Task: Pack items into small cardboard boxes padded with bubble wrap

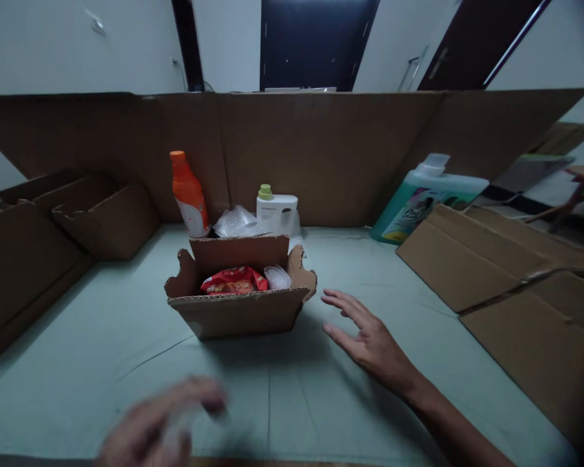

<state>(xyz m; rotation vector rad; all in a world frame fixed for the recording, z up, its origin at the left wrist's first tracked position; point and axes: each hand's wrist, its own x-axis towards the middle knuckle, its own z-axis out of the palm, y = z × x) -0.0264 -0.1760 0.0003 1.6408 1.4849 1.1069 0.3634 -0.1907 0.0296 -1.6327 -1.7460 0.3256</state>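
Cardboard box (241, 305) near spread right hand (370, 340)

Domestic room used for packing: dark doors (316, 42), plain walls, flattened cardboard (491, 272), an open box (238, 311), household bottles (189, 194).

Open brown corrugated cardboard box (238, 305): red printed snack packet (233, 280) inside. Far left: orange plastic bottle (189, 193), white label. White jug (277, 211), green cap. Far right: teal detergent bottle (421, 202). Pale green tablecloth (321, 389).

Pale green sheet (102, 350) under open carton (241, 311), bottles, flattened cardboard (506, 285).
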